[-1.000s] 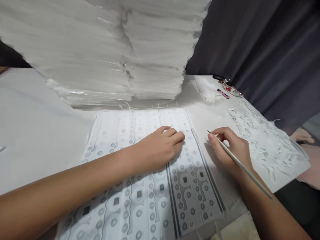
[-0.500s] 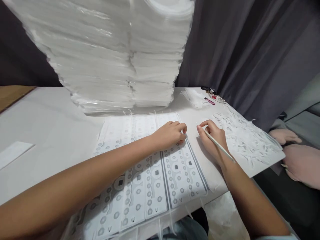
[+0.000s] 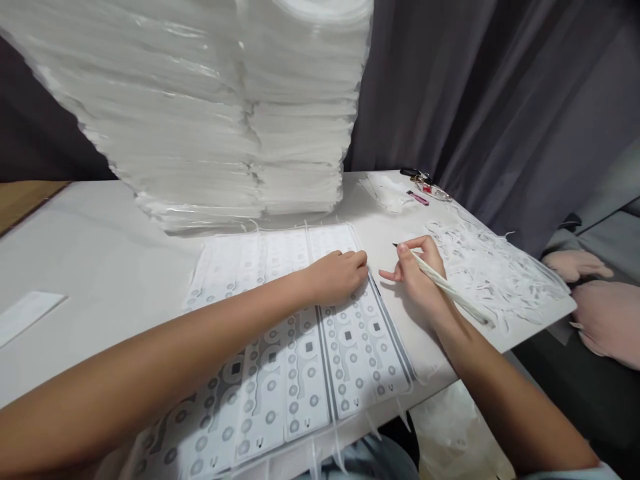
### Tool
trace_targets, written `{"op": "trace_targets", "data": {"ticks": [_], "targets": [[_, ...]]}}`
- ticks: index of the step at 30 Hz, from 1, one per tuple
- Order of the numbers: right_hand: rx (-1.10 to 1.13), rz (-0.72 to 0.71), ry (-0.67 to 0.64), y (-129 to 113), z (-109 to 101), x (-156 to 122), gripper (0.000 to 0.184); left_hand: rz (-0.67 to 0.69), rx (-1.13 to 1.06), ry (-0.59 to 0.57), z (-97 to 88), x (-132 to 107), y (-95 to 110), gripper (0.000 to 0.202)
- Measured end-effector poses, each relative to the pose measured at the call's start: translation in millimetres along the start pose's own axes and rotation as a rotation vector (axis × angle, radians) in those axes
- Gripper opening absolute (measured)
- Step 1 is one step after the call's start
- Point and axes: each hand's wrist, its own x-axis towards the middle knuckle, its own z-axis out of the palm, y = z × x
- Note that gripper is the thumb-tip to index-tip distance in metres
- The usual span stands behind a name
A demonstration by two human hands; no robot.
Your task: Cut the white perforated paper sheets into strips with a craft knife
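Across the printed white sheets, which carry rows of grey rings and dark squares, lies my left arm. My left hand rests at their right border, fingers curled down and closed; its fingertips are hidden, so I cannot see what they pinch. To the right, just above the table, my right hand grips a slim pale pen-like tool with a dark pointed tip. The tip points up-left, a little apart from my left hand. My right little finger sticks out toward the sheets' edge.
A tall stack of white plastic-wrapped sheets rises behind the work. Thin white offcut strips heap at the right, near small items and a pink-and-black clip-like object. A white card lies left. Thin strips hang over the front edge.
My right hand has turned the pale tool, showing its dark tip and a wider side, and its little finger has extended. My left fingers have flattened down at the sheet edge. The view has shifted slightly.
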Motion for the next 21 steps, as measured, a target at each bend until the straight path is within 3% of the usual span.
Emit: {"op": "trace_targets", "data": {"ticks": [5,8,11,14,17,19,21], "targets": [[0.148,0.175,-0.133,16.4,17.5,-2.8,0.031,-0.008,-0.077,0.044,4.7,-14.8,3.0,0.014],[0.109,0.153,-0.163,15.7,18.2,-4.9,0.032,-0.011,-0.178,0.075,2.6,-26.0,2.2,0.017],[0.024,0.087,-0.148,8.8,9.7,-4.2,0.031,-0.162,-0.386,0.129,-2.6,-34.6,0.4,0.016],[-0.142,-0.018,0.059,-0.2,-7.9,0.7,0.033,-0.221,-0.513,0.2,-9.6,-39.5,7.1,0.03],[-0.353,-0.16,0.374,-6.9,-31.1,8.4,0.033,-0.09,-0.423,0.206,-16.8,-48.0,26.3,0.058],[-0.504,-0.242,0.527,-8.3,-45.1,13.3,0.03,0.016,-0.367,0.129,-20.0,-61.2,41.4,0.052],[-0.614,-0.308,0.55,-7.7,-54.2,16.5,0.025,0.107,-0.359,0.073,-20.7,-82.2,54.1,0.036]]}}
